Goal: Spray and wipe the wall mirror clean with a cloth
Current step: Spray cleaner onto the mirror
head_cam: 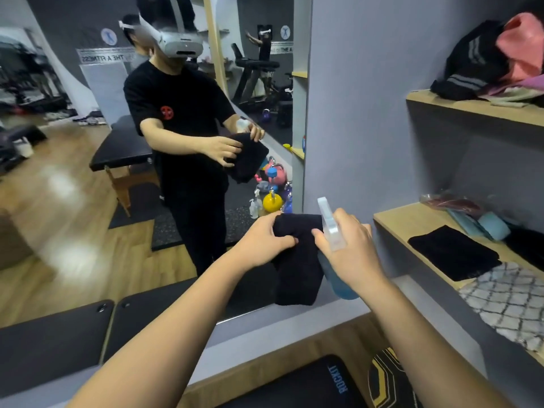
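A large wall mirror (73,172) fills the left and middle of the head view and reflects a person in black. In front of its lower right corner I hold a dark folded cloth (297,269), which hangs down. My left hand (266,241) grips the cloth's top left part. My right hand (350,250) is wrapped round a clear spray bottle (331,228) with blue liquid, its nozzle pointing up and left, and its fingertips also pinch the cloth's top right part. Both hands are close together, a short way off the glass.
Wooden shelves (412,219) stand at the right, holding a black cloth (453,253), a patterned white cloth (506,301) and piled clothes (494,60) above. A grey ledge (294,322) runs under the mirror. Dark pads (318,384) lie below my arms.
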Tool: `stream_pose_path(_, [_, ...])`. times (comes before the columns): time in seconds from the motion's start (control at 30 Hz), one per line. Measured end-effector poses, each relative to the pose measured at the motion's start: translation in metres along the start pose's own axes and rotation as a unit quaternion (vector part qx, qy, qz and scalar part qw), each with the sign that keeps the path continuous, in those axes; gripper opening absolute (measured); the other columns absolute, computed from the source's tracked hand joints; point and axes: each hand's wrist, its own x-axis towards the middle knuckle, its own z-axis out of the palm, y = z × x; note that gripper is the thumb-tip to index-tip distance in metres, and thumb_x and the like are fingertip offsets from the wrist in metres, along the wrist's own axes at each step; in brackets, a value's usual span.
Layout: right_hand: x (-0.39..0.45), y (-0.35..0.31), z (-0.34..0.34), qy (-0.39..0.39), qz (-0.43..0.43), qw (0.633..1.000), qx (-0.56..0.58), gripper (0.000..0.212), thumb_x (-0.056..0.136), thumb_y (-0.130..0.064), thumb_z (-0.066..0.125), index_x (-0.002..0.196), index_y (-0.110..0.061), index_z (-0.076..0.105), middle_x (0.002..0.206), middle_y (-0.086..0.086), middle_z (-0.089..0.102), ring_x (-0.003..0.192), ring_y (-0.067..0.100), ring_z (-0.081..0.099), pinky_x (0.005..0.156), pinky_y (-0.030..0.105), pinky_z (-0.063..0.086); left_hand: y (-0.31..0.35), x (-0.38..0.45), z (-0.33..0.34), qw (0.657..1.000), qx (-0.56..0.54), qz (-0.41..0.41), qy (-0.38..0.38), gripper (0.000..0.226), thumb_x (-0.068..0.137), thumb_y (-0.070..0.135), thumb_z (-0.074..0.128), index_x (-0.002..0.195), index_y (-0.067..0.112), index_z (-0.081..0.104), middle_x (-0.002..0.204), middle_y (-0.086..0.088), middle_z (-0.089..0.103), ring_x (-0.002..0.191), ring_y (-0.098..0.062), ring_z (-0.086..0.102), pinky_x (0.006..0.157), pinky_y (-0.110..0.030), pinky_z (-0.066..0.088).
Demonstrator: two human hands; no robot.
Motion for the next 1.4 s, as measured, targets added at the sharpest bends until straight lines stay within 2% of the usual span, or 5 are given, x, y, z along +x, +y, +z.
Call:
stream_pose_path(0.23, [-0.008, -0.021, 0.031, -0.035, 0.012, 0.99, 0.136, 0.031, 0.091, -0.029, 0.072, 0.078, -0.014, 0.048, 0.071, 0.002, 0.053, 0.066, 0.018, 0.05, 0.056, 0.021, 0.037, -0.016, -0.046, -0.046, 0.986, -0.162, -0.035, -0.015, 0.03, 0.099, 0.006, 0.065, 0.128, 0.009, 0.064, 0.119, -0.002, 0.075, 0.114, -0.018, 0.07, 0.093, -0.026, 0.054])
stream_pose_path(0.43, [-0.001, -0.086, 0.049, 0.021, 0.013, 0.968, 0.249, 0.027, 0.088, -0.02, 0.076, 0.086, -0.019, 0.05, 0.074, 0.0, 0.058, 0.068, 0.016, 0.052, 0.059, 0.024, 0.044, -0.018, -0.089, -0.117, 0.963, -0.213, -0.119, 0.118, 0.032, 0.098, -0.008, 0.049, 0.106, 0.013, 0.072, 0.102, -0.005, 0.079, 0.103, -0.023, 0.071, 0.089, -0.032, 0.054])
stream_pose_path(0.73, [0.03, -0.242, 0.066, 0.05, -0.034, 0.94, 0.336, 0.014, 0.086, -0.012, 0.07, 0.09, -0.026, 0.071, 0.083, -0.015, 0.068, 0.081, -0.001, 0.064, 0.071, 0.019, 0.045, 0.016, -0.169, -0.264, 0.973, 0.124, 0.012, 0.195, 0.048, 0.087, -0.011, 0.051, 0.071, 0.033, 0.06, 0.071, 0.014, 0.065, 0.07, 0.003, 0.056, 0.069, -0.02, 0.044])
stream_pose_path(1.03, [0.049, -0.345, 0.062, 0.107, -0.077, 0.936, 0.326, 0.012, 0.086, -0.017, 0.066, 0.082, -0.008, 0.059, 0.064, 0.001, 0.056, 0.059, 0.014, 0.052, 0.05, 0.02, 0.036, 0.07, -0.189, -0.296, 0.949, 0.146, 0.189, 0.205, 0.023, 0.077, 0.036, 0.04, 0.058, 0.024, 0.041, 0.058, 0.008, 0.046, 0.06, -0.008, 0.043, 0.058, -0.034, 0.035])
stream_pose_path(1.4, [0.05, -0.348, 0.036, 0.126, -0.085, 0.929, 0.339, 0.007, 0.087, -0.014, 0.066, 0.084, -0.009, 0.065, 0.068, 0.01, 0.061, 0.062, 0.018, 0.056, 0.057, 0.039, 0.048, 0.098, -0.175, -0.266, 0.873, 0.387, 0.154, 0.255, 0.058, 0.075, 0.083, 0.052, 0.119, 0.046, 0.044, 0.105, 0.022, 0.061, 0.094, -0.002, 0.063, 0.081, -0.026, 0.051])
